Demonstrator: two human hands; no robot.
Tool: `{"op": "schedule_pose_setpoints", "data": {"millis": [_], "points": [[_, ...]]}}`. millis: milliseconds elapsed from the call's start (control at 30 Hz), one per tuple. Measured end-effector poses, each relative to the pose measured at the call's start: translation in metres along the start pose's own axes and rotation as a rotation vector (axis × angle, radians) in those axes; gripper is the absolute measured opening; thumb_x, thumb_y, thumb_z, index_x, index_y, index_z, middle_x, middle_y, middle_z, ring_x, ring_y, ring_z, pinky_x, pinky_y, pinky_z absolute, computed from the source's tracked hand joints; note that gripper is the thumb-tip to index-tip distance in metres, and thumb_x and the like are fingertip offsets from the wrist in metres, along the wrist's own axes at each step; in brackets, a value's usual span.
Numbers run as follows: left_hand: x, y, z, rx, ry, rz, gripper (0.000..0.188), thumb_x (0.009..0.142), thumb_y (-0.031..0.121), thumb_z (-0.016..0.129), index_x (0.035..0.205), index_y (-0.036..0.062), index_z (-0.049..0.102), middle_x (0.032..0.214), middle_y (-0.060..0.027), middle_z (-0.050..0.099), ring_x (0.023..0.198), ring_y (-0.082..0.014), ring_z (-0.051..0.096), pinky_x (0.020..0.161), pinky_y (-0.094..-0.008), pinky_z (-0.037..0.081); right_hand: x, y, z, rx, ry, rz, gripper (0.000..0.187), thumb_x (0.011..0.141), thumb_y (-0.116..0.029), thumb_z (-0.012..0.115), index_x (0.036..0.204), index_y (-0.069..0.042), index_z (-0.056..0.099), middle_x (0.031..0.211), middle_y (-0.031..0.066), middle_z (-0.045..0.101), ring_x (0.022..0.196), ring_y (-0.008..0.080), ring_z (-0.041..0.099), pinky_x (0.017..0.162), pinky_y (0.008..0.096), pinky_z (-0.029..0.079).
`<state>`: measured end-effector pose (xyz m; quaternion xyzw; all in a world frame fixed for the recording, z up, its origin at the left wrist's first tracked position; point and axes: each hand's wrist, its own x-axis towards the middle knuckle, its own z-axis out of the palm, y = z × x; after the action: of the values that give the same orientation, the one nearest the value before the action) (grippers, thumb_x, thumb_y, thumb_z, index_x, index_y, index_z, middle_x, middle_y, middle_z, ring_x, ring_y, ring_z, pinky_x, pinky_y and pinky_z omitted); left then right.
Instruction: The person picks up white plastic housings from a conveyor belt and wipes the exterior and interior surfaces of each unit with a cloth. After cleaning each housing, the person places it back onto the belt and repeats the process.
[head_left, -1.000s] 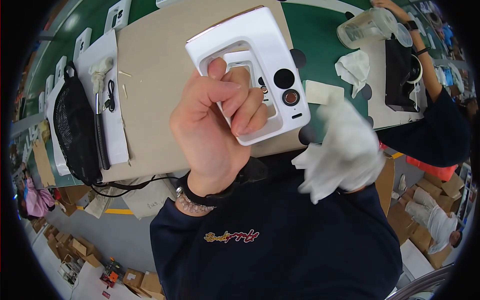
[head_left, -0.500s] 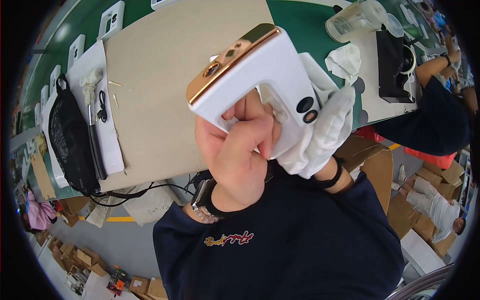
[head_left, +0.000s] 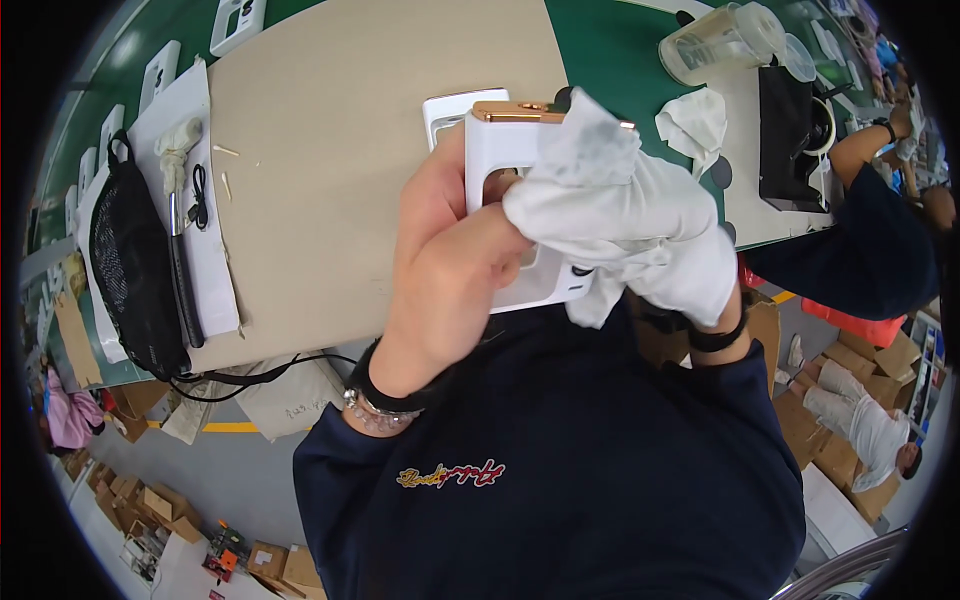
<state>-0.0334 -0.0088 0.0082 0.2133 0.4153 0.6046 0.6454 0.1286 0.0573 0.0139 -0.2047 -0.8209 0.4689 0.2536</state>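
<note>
My bare left hand (head_left: 450, 250) grips a white plastic frame-shaped housing (head_left: 490, 145), its fingers through the opening. A shiny gold strip (head_left: 505, 110) runs along the upper edge, and a dark oval spot shows near the lower right corner. My right hand (head_left: 650, 220), in a white glove, bunches a white cloth (head_left: 588, 140) with grey smudges against the strip's right part. Cloth and glove hide much of the housing's right side, and their border is hard to make out. Just behind lies another white housing (head_left: 445, 108), partly covered.
On the left lie a black mesh pouch (head_left: 130, 260), a cloth-tipped brush (head_left: 182, 240), a short black cable (head_left: 199, 205) and cotton swabs (head_left: 226, 186). To the right are a clear plastic jar (head_left: 715, 45), a crumpled white cloth (head_left: 693, 125) and a black holder (head_left: 790, 150). Co-workers sit beyond.
The housing has turned so its gold strip lies nearly level, farther from me. My gloved right hand has come from behind its right side to the front, with the cloth now on the strip.
</note>
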Motion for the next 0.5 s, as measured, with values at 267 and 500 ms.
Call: {"op": "schedule_pose_setpoints", "data": {"millis": [267,500], "points": [[0.002,0.001,-0.016,-0.198,-0.058,-0.104,0.015,0.063,-0.006,0.035,0.069,0.0068,0.035,0.053,0.0026,0.029,0.038,-0.0050,0.023,0.034,-0.0202,0.017,-0.031,0.004,-0.055,0.161,0.056,0.277,0.038,0.081,-0.025,0.048,0.100,0.007,0.050,0.105,0.0194,0.051,0.091,0.0214,0.052,0.077,0.0300,0.042],[-0.001,-0.004,0.003,0.107,0.056,0.042,0.025,0.063,-0.002,0.039,0.087,-0.0001,0.045,0.058,0.0011,0.036,0.049,-0.0042,0.028,0.044,-0.0211,0.025,0.015,0.004,0.027,0.278,0.211,0.271,0.048,0.072,-0.010,0.058,0.115,-0.001,0.040,0.100,0.0094,0.052,0.090,0.0136,0.051,0.076,0.0246,0.042]]}}
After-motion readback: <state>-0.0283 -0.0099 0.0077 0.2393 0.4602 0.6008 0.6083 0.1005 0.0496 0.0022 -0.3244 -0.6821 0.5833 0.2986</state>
